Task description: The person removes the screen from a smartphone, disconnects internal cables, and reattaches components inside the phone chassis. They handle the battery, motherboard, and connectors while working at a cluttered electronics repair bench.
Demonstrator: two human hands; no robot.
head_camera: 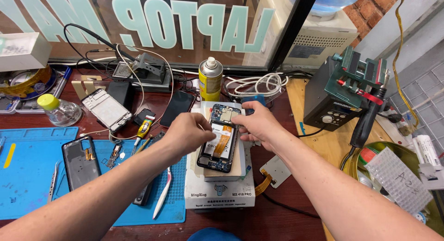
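Phone [220, 139]: opened, back up, flat on white box [217, 192] at centre.
Left hand [188, 132]: fingers curled, gripping its nine o'clock edge.
Right hand [260, 123]: fingertips pinching one o'clock corner.
Handling: likely light, stiff, fragile; best held by frame edges, clear of orange ribbon [222, 140].

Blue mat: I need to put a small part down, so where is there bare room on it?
The blue mat is bare at its left, between the yellow strip and the tweezers. Its right side is crowded: black phone back, toothbrush. Both hands, left hand and right hand, cover the opened phone.
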